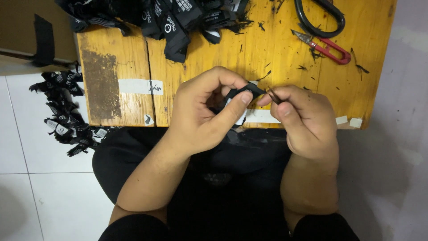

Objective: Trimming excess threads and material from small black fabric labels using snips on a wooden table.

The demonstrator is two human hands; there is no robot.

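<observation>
While my left hand (203, 111) pinches a small black label (243, 93) at the centre of the frame, my right hand (303, 118) grips a thin dark tool (273, 96) against the label's edge. More labels (169, 18) lie heaped at the top of the wooden table (200, 58), red snips (327, 47) at upper right.

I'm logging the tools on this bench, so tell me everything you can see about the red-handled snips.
The red-handled thread snips lie flat on the yellow wooden table, near its far right corner. Two short metal blades point left, slightly parted; the red sprung loop handle points right. No hand touches them. Black thread scraps lie around them, and a black looped handle sits just beyond.
</observation>
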